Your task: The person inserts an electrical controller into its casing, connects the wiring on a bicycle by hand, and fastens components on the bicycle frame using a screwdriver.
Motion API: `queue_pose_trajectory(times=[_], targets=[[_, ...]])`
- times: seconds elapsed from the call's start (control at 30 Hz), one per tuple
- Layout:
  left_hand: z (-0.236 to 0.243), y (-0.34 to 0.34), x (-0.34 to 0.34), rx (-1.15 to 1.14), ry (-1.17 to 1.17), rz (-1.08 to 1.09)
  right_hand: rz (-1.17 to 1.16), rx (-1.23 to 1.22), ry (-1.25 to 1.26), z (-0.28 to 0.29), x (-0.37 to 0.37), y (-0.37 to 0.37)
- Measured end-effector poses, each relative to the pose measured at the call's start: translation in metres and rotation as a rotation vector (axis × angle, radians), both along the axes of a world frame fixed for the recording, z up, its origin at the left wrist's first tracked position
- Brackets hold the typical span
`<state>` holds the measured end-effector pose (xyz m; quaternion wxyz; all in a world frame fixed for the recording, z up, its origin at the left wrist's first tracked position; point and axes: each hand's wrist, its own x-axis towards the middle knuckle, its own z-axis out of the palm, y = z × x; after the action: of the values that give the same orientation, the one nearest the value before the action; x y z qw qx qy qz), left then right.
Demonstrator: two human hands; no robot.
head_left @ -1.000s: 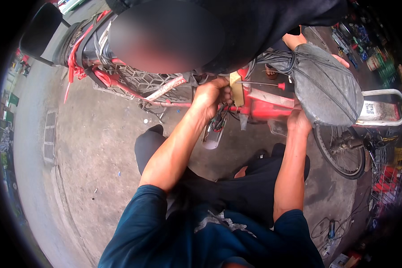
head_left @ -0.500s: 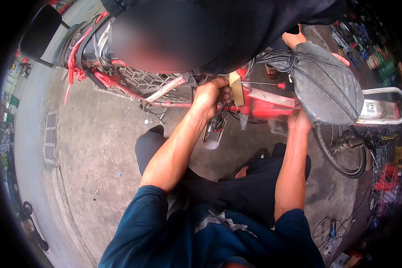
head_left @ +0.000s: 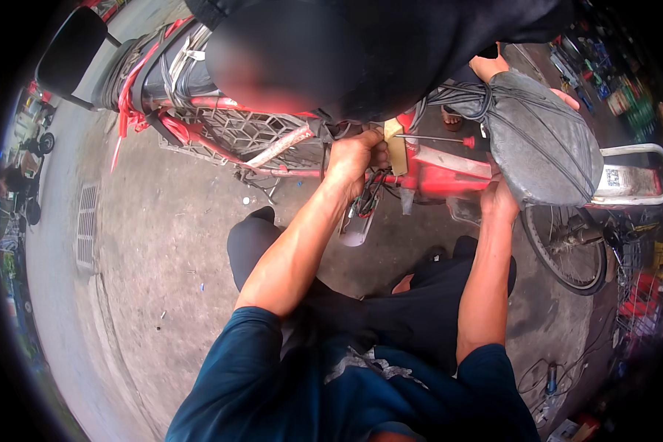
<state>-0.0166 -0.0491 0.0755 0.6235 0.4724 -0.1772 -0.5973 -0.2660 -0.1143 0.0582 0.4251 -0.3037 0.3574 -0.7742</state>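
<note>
A red electric bike frame (head_left: 443, 177) stretches across the upper view. My left hand (head_left: 351, 157) is closed at the frame, its fingers curled beside a yellow block-like piece (head_left: 397, 151). What those fingers pinch, if anything, is hidden. Below them hang loose wires (head_left: 367, 197) over a pale, long plate (head_left: 353, 231). A screwdriver (head_left: 440, 138) with a red handle end lies across the frame, its shaft reaching to the yellow piece. My right hand (head_left: 499, 202) is up against the frame under the grey saddle (head_left: 541, 140); its fingers are mostly hidden.
Another person in dark clothing (head_left: 435, 51) leans over the bike from the far side, a hand (head_left: 488, 66) beside the saddle. A wheel (head_left: 567, 250) is below the saddle. Tools and parts (head_left: 626, 103) crowd the right edge. A drain grate (head_left: 87, 225) lies at the left.
The whole view has shifted slightly, with the bike and both my arms a little further right in it. My hands stay at the same places on the bike.
</note>
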Motion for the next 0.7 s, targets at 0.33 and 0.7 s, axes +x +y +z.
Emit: queue_pose_trajectory(times=[0.33,0.7], targets=[[0.01,0.016,0.0,-0.117,-0.192,-0.026,-0.078,0.148,0.114,-0.007,-0.002,0.001],[0.011,0.019,-0.003,-0.109,-0.122,-0.009,-0.029,0.152,0.003,0.006,0.0,0.001]])
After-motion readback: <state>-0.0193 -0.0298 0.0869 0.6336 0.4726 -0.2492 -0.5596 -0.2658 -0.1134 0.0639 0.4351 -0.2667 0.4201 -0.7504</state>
